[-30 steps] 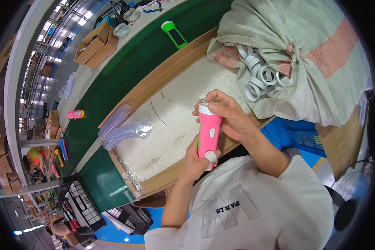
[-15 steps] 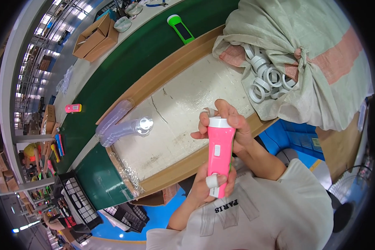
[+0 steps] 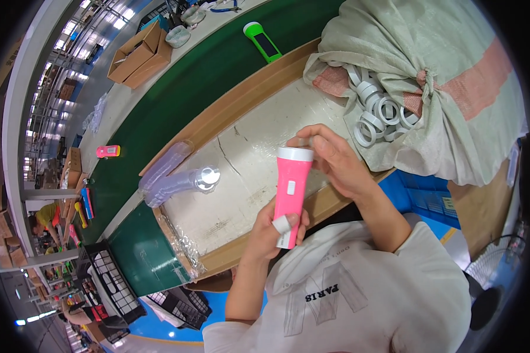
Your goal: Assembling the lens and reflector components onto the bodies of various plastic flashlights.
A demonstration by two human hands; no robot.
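A pink flashlight (image 3: 291, 186) with a white head ring and a white side button stands nearly upright above the tray. My left hand (image 3: 266, 230) is wrapped round its lower end, white tape on the thumb. Beside the head of the flashlight is my right hand (image 3: 338, 162), its fingers loosely bent and apart; one fingertip carries tape and lies close behind the white ring. Whether that fingertip touches the ring cannot be told. Loose white rings (image 3: 378, 112) spill from the mouth of a pale woven sack (image 3: 388, 35) to the right.
A shallow tray with cardboard sides (image 3: 229, 132) lies under my hands, holding stacked clear plastic lens cups (image 3: 176, 183). On the green bench (image 3: 182, 97) lie a green flashlight (image 3: 262, 42) and a small pink one (image 3: 108, 152). A cardboard box (image 3: 138, 56) stands farther back.
The pink flashlight has moved left and slightly up with my left hand. My right hand has loosened from round its head ring and now sits just beside it.
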